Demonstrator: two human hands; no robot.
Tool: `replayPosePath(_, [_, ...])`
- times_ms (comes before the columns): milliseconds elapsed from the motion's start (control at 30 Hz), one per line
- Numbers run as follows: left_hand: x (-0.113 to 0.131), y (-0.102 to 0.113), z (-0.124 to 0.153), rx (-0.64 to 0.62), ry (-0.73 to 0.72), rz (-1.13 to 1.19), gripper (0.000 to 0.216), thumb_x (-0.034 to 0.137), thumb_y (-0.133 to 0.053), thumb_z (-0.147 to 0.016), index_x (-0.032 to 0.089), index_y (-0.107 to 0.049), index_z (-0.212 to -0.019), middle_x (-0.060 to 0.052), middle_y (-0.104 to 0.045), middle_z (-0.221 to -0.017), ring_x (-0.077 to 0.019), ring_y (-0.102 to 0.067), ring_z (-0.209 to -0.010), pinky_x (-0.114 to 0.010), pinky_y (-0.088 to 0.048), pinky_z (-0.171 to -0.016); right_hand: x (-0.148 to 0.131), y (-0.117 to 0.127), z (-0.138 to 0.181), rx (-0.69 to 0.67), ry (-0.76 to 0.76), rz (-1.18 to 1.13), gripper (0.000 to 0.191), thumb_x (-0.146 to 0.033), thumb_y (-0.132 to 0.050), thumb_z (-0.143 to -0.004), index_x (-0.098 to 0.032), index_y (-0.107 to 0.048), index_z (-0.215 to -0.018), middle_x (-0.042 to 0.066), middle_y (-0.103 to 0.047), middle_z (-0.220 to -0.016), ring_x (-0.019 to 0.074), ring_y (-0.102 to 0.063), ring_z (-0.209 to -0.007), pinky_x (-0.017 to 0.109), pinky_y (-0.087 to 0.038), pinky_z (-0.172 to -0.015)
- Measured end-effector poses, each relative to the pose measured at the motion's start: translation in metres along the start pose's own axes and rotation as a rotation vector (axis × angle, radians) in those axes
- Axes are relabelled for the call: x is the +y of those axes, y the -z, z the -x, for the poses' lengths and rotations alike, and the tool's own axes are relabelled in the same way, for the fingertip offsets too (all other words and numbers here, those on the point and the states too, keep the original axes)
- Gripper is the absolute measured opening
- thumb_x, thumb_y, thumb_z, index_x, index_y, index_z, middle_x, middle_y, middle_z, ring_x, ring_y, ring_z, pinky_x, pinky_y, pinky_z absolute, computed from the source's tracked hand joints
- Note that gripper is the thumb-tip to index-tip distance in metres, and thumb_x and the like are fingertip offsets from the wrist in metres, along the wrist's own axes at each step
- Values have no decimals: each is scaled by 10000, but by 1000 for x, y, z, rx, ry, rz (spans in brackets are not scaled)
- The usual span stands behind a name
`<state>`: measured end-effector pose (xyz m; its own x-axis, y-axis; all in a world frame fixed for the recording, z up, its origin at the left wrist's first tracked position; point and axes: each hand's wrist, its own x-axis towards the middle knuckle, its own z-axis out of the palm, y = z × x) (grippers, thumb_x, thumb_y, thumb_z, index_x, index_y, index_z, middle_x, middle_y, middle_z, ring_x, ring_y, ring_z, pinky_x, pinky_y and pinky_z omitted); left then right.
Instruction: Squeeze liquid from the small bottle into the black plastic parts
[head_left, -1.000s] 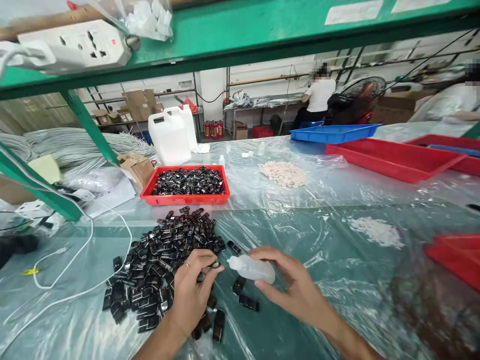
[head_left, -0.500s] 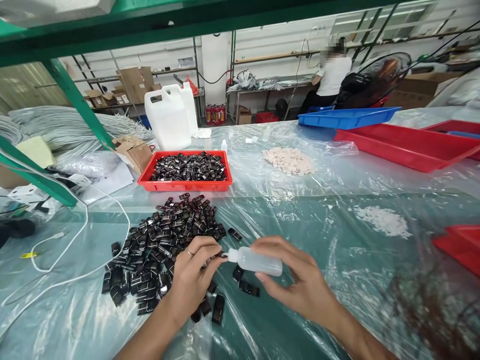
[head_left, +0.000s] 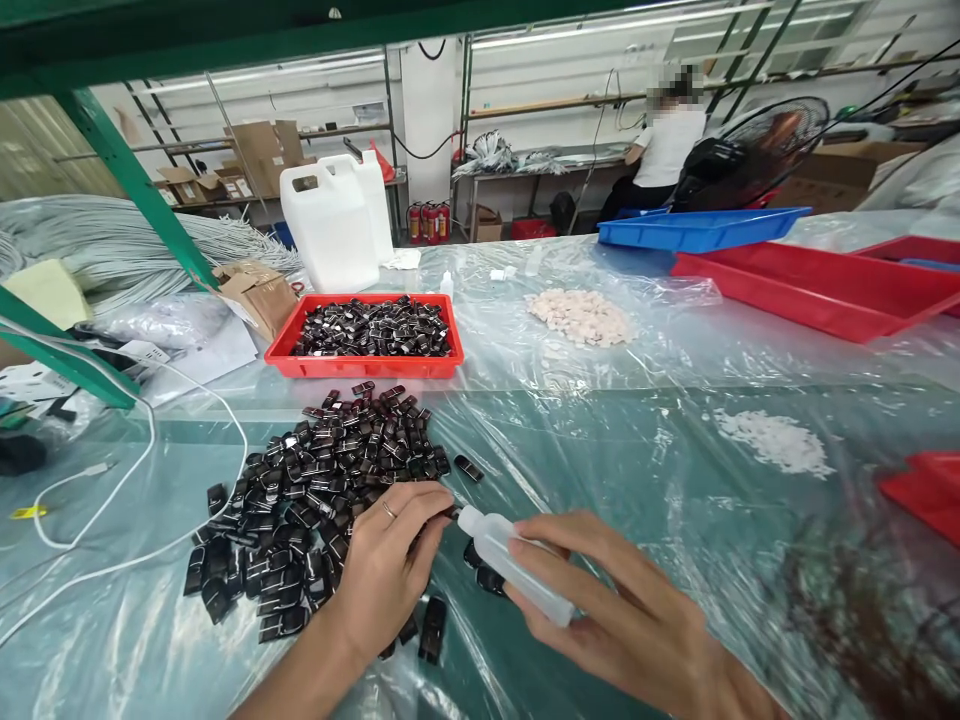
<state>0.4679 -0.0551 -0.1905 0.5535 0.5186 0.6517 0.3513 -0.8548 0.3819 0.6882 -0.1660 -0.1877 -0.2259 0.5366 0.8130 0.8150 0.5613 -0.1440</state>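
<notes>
the translucent bottle (head_left: 497, 543) is held tilted above the counter (head_left: 645, 450), nozzle at the dark part (head_left: 452, 513); contact cannot be confirmed. the right hand (head_left: 622, 605) grips the bottle; the left hand (head_left: 390, 550) pinches the mostly hidden part. over-squeezing could flood it; a slipped nozzle could drip any contents onto nearby black pieces (head_left: 337, 460).

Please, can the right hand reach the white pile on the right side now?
Probably yes: only plastic sheet shows between the right hand and the white pile, though the held bottle may hinder picking.
</notes>
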Motion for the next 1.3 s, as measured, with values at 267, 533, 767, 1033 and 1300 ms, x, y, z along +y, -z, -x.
replayPosePath(267, [0,-1,-2,13,0,1,119,241,-544,-1006,247,-648,-1066,7,-728,-994,-169,-660,-1010,-313,-611,-899,0,3,-5,-17,-15,-34,281,-125,-722,-969,-213,-744,-1235,132,-864,-961,221,-855,-757,320,-773,-733])
replayPosePath(533, [3,1,-3,33,-11,23,149,226,-516,-1018,261,-641,-1092,4,-732,-1007,-169,-634,-993,-328,-624,-861,3,2,-4,20,-132,-154,369,-126,-716,-933,-262,-707,-1276,123,-852,-990,254,-859,-817,354,-768,-723])
replayPosePath(767, [2,0,-3,37,-6,14,143,229,-518,-1018,262,-642,-1082,7,-733,-1008,-162,-627,-994,-316,-617,-849,3,2,-4,21,-106,-153,381,-96,-720,-918,-243,-717,-1270,135,-852,-984,256,-854,-812,344,-756,-703])
replayPosePath(1033, [3,1,-3,42,-23,6,151,202,-525,-1006,257,-641,-1087,-1,-733,-1008,-181,-627,-988,-334,-616,-854,2,2,-4,28,-126,-153,379,-100,-717,-922,-258,-731,-1266,128,-869,-993,253,-861,-800,357,-769,-731])
replayPosePath(1300, [1,1,-3,37,-36,-17,139,229,-537,-1006,257,-638,-1098,-3,-742,-989,-180,-633,-983,-337,-622,-841,3,1,-2,31,-98,-168,420,-82,-737,-900,-241,-738,-1288,147,-876,-1019,264,-863,-832,372,-758,-725])
